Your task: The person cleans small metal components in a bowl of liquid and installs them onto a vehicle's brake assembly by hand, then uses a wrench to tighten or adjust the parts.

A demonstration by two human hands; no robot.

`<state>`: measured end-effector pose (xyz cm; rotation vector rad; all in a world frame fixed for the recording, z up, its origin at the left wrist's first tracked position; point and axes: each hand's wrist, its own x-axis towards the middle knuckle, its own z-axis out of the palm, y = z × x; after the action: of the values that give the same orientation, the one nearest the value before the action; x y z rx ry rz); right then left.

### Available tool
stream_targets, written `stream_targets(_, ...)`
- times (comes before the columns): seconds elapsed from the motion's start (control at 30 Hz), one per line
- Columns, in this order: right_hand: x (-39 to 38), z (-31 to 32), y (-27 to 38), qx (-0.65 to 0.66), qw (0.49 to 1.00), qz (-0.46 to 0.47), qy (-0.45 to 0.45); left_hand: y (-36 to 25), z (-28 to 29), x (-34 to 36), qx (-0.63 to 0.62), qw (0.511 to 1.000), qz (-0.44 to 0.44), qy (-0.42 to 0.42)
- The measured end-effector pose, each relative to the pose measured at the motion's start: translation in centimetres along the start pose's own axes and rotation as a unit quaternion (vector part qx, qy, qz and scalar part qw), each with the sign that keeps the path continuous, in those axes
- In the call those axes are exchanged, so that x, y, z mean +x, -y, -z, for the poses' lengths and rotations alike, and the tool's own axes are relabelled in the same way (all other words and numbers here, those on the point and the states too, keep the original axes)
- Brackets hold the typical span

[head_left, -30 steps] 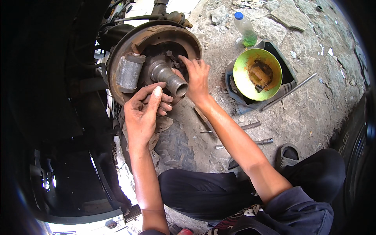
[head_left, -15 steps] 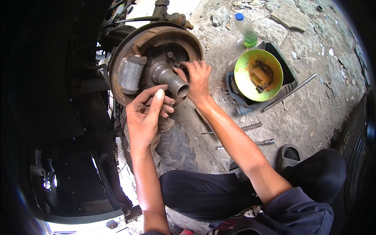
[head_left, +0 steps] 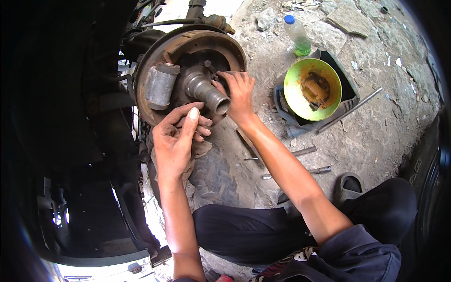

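A rusty round backing plate (head_left: 217, 42) carries a grey cylinder (head_left: 159, 86) at its left and a steel hollow spindle (head_left: 209, 94) projecting from its middle. My left hand (head_left: 178, 138) is below the spindle, fingers loosely bent and apart, index tip close to or touching it; nothing shows in the hand. My right hand (head_left: 239, 96) is at the spindle's right, its fingers curled in at the small bolts and fittings behind it; whatever the fingertips grip is hidden.
To the right, a yellow-green bowl (head_left: 295, 89) with brown greasy parts rests on a dark container (head_left: 346, 70). A blue-capped bottle (head_left: 298, 37), metal rods (head_left: 350, 109), tools (head_left: 317, 170) and a sandal (head_left: 347, 190) lie on stony ground. Dark vehicle bodywork (head_left: 75, 117) fills the left.
My right index finger has bent and come down slightly from where it was higher by the bolts. My left hand holds much the same pose. The whole view has shifted slightly.
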<state>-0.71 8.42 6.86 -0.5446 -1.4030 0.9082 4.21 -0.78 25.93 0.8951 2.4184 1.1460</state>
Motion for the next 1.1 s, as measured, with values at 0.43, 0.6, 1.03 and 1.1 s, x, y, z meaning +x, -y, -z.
stream_targets(0.43, 0.31, -0.29, -0.05, -0.019, 0.999, -0.024, 0.009, 0.11, 0.00, -0.39, -0.015, 1.000, 0.000, 0.002)
stream_targets(0.6, 0.43, -0.06, 0.37, -0.042, 0.997, -0.046, 0.045, 0.36, 0.36, -0.58, -0.004, 1.000, 0.001, 0.004)
stream_targets(1.03, 0.44, 0.26, 0.39, -0.030, 0.998, -0.031, 0.041, 0.28, 0.21, -0.71, -0.007, 1.000, 0.008, 0.010)
stream_targets(1.1, 0.55, 0.23, 0.45, -0.017, 1.000, -0.017, 0.016, 0.26, 0.08, -0.72, -0.007, 1.000, 0.007, 0.010)
